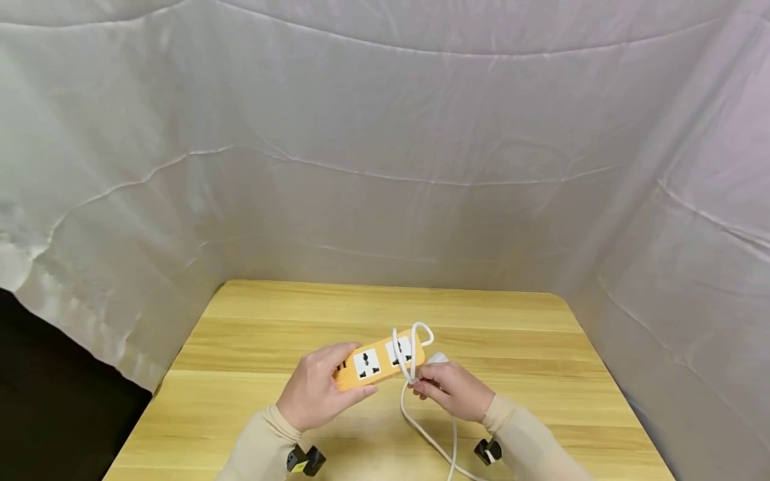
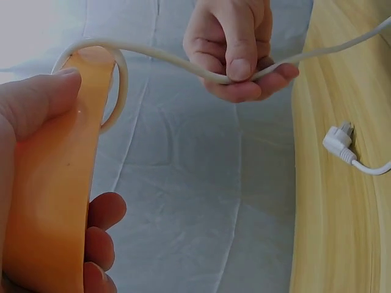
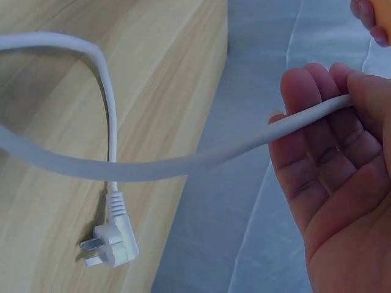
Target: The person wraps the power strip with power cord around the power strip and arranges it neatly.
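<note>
The left hand (image 1: 315, 394) grips an orange power strip (image 1: 375, 362) by its near end, thumb on one side and fingers curled under it, holding it above the desk (image 1: 511, 334). The right hand (image 1: 454, 389) pinches the strip's white cord (image 2: 165, 56) between thumb and fingers just beside the strip's far end. One loop of cord already passes around that end, so the step in hand looks like winding the cord around the strip.

Judging from this, the next move calls for carrying the pinched cord around the body again while the left hand keeps the strip steady, then letting more slack slide through the fingers.

The rest of the cord trails down across the desk towards the person, and its white plug (image 3: 112, 241) lies flat on the wood, well apart from the hands. That loose tail may drag or snag at the desk edge as it is drawn in. Pale wrinkled cloth (image 1: 385, 133) hangs behind and beside the desk. Two small black clips sit at the person's sleeves.
</note>
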Available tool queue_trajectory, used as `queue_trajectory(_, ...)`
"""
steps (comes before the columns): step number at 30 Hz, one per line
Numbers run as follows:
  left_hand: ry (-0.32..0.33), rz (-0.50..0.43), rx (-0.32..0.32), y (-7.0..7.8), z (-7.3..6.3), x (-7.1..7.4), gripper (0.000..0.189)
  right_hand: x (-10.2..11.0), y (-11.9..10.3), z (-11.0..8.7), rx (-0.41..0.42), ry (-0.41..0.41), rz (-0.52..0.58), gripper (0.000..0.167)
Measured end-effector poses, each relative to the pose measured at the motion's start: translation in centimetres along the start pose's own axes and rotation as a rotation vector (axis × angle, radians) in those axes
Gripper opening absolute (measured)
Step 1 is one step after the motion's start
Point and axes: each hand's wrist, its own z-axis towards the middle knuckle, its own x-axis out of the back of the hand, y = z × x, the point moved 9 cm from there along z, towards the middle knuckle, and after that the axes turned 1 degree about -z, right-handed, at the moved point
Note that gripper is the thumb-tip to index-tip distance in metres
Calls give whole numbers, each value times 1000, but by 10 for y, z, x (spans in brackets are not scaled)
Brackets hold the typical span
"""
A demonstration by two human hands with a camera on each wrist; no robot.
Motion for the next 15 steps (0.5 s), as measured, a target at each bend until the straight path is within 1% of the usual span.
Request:
queue_trajectory(4,2,3,-20,3,-1,0,50,2,6,2,-54,-22,1,13)
queue_trajectory(9,6,-2,-51,8,-1,0,51,5,12,3,-109,-18,-51,11)
queue_trajectory(12,-1,-11,-53,10,-1,-2,51,6,16,4,-127,-23,-56,11)
queue_trajectory(15,-11,-12,-54,10,-2,-3,51,6,17,5,-120,-21,-47,10)
